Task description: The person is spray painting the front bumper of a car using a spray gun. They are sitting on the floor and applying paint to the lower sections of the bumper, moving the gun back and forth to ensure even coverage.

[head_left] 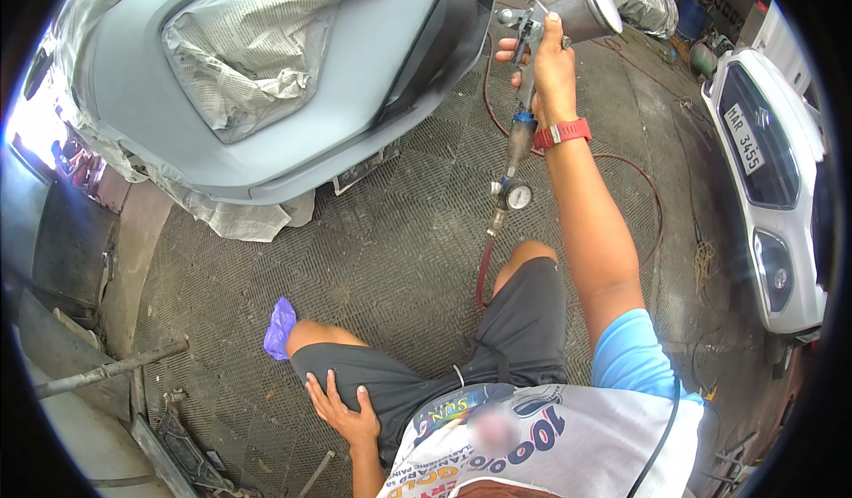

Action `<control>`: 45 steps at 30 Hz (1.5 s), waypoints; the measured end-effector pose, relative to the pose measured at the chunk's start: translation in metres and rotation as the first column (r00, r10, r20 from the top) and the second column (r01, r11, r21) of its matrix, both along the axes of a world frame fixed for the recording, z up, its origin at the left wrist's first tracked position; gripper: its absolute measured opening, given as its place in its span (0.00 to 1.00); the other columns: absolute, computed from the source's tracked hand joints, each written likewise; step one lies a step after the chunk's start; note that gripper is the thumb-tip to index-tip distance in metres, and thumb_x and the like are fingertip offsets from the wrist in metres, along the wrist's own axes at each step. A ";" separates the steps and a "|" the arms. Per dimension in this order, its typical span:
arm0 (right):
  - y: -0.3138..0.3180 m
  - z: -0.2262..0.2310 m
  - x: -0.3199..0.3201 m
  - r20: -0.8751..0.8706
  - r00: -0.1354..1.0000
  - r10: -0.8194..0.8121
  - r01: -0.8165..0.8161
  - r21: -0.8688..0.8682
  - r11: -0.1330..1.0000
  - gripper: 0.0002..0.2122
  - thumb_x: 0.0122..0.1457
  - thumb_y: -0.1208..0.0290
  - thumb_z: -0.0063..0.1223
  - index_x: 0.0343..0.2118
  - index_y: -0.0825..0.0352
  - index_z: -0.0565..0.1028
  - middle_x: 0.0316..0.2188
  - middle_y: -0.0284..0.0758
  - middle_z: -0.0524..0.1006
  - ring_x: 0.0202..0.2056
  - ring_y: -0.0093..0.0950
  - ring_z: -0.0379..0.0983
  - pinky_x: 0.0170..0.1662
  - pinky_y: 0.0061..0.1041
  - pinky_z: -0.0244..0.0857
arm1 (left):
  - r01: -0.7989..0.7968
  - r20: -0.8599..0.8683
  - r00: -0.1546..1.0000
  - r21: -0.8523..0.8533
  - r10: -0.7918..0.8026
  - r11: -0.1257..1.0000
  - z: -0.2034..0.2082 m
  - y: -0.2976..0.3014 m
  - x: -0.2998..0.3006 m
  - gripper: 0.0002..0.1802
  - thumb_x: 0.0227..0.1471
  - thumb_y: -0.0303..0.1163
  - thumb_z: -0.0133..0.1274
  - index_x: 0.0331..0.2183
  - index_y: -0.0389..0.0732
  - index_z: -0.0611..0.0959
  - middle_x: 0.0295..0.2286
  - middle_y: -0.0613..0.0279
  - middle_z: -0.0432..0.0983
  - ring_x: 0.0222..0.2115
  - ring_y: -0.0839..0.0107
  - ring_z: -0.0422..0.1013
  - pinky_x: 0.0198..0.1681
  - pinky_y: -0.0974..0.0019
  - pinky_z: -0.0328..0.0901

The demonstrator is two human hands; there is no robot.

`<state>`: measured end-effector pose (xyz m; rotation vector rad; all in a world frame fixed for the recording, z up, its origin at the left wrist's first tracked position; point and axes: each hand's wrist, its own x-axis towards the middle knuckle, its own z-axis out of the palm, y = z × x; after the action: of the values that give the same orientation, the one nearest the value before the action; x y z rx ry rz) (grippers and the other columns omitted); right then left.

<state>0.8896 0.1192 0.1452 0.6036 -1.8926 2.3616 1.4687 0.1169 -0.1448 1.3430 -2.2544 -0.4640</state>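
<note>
Right hand [556, 76] curls around the spray gun [581, 16], right of the grey bumper [359, 59]. Left hand [349, 418], farther below, lies spread-fingered.

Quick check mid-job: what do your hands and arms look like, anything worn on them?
Both ungloved. The right hand has a red band at its wrist; a short light blue sleeve covers that upper arm. The left hand shows nothing worn.
</note>
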 end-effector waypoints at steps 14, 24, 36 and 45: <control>-0.018 0.034 -0.014 -0.064 0.992 0.105 -0.103 0.025 0.994 0.34 0.78 0.39 0.34 0.48 0.72 0.79 0.34 0.45 0.87 0.34 0.31 0.88 0.21 0.25 0.70 | 0.008 0.013 1.000 0.010 -0.008 1.000 0.003 0.002 -0.003 0.40 0.62 0.43 0.62 0.70 0.43 0.72 0.76 0.45 0.51 0.76 0.39 0.46 0.75 0.32 0.42; -0.047 0.056 -0.069 -0.044 0.999 -0.018 0.011 -0.150 0.989 0.34 0.78 0.44 0.33 0.50 0.79 0.77 0.34 0.48 0.87 0.28 0.36 0.87 0.20 0.29 0.75 | 0.008 0.017 1.000 0.006 -0.008 1.000 0.003 0.007 0.002 0.40 0.61 0.44 0.61 0.70 0.42 0.72 0.76 0.44 0.50 0.76 0.38 0.47 0.75 0.31 0.41; -0.048 0.050 -0.086 0.170 0.974 0.147 -0.098 -0.267 0.959 0.37 0.78 0.41 0.23 0.50 0.76 0.76 0.34 0.50 0.86 0.28 0.37 0.86 0.23 0.31 0.71 | 0.017 0.018 1.000 -0.013 -0.017 1.000 0.006 0.008 -0.001 0.39 0.61 0.42 0.61 0.70 0.42 0.72 0.76 0.43 0.52 0.76 0.37 0.48 0.75 0.31 0.42; -0.004 -0.056 -0.025 0.304 0.939 0.162 -0.091 -0.234 0.968 0.36 0.78 0.39 0.28 0.54 0.73 0.76 0.37 0.50 0.87 0.32 0.35 0.87 0.22 0.27 0.71 | 0.023 0.015 1.000 -0.020 -0.023 1.000 0.007 0.007 -0.003 0.39 0.61 0.42 0.61 0.69 0.42 0.73 0.76 0.43 0.53 0.76 0.38 0.48 0.75 0.32 0.43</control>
<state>0.8646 0.1156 0.0891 0.3486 -1.7093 2.8515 1.4652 0.1242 -0.1374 1.3160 -2.2832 -0.4398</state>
